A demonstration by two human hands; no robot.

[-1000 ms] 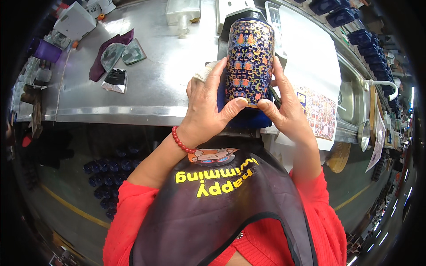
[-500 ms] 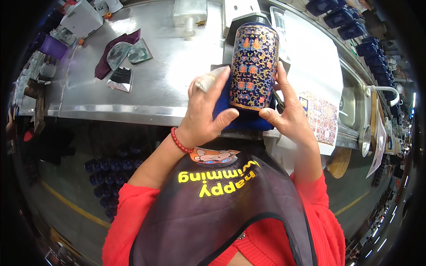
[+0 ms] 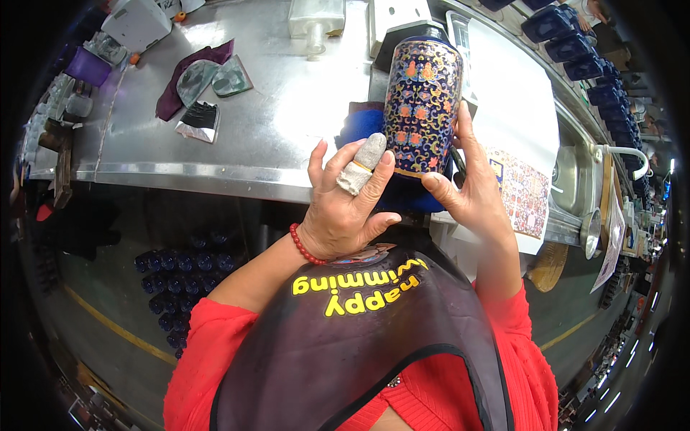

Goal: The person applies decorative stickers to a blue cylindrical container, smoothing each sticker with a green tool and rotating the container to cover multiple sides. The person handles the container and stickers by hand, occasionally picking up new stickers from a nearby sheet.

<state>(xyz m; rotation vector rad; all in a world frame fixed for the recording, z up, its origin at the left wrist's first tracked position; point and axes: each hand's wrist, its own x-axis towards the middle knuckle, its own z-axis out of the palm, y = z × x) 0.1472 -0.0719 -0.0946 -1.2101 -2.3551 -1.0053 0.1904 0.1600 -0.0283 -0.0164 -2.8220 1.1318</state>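
A dark blue bottle (image 3: 422, 108) with a dense, colourful floral pattern lies with its neck pointing away from me. My right hand (image 3: 471, 183) grips its lower right side, the thumb by the bottom edge and the index finger stretched along the side. Its other fingers are partly hidden, and a small dark object (image 3: 458, 161) shows beside them. To the left of the bottle my left hand (image 3: 345, 197) is open and apart from it. A grey-white cloth cover (image 3: 365, 164) is on one of its fingers. Blue cloth (image 3: 363, 123) lies under and beside the bottle.
A white sheet (image 3: 507, 79) and a patterned print (image 3: 523, 194) lie to the right, before a sink (image 3: 571, 161). A maroon cloth (image 3: 171, 99) and small pads (image 3: 231, 77) rest on the metal table (image 3: 280, 108). A clear glass bottle (image 3: 316, 20) stands farther back.
My left hand has drawn back from the bottle's left side, toward me. My right hand stays at the bottle's right side. The bottle appears slightly farther right in the picture.
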